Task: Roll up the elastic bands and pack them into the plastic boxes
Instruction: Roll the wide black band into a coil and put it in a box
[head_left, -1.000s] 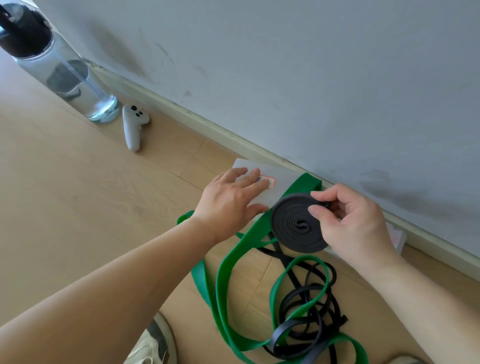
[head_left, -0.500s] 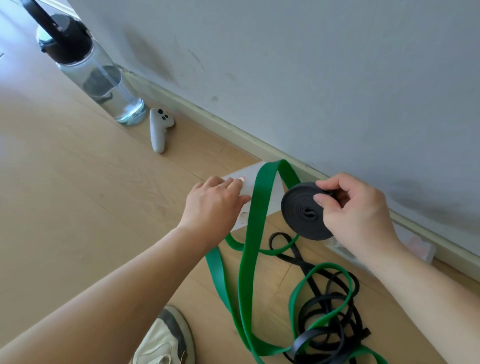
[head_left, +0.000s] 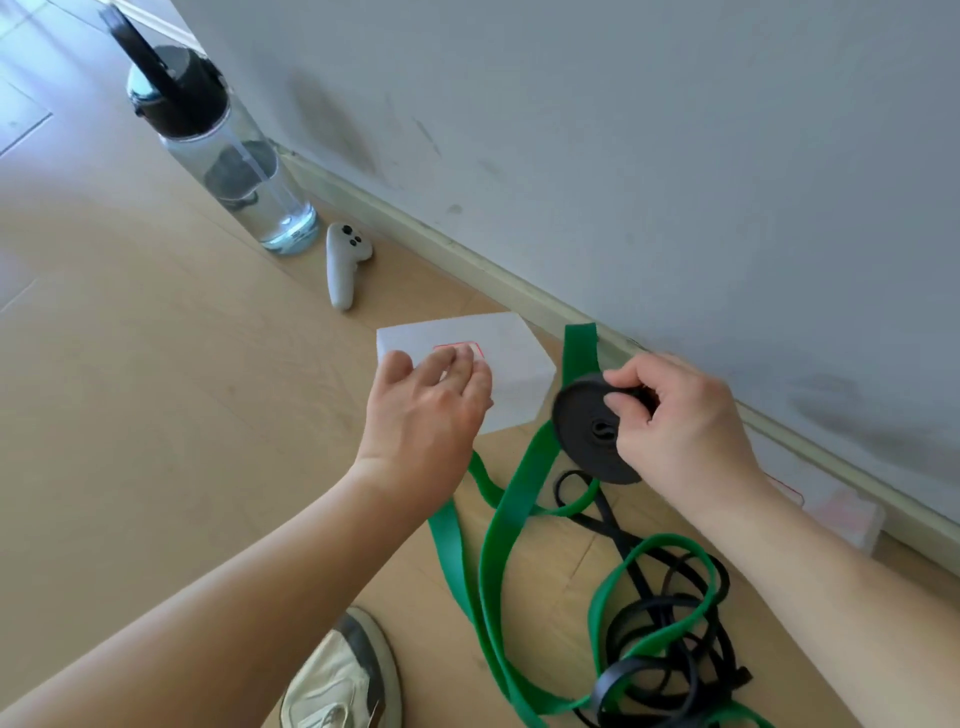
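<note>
Green band had slipped off the plastic box to its 3 o'clock edge; your left hand rested flat-fingered on it, your right hand pinching the rolled black band.

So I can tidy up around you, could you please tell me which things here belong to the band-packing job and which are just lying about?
Job:
rolled black band in the right hand
green band
loose black bands
plastic box under the left hand
second box by the wall

Lying about:
water bottle
white controller
</note>
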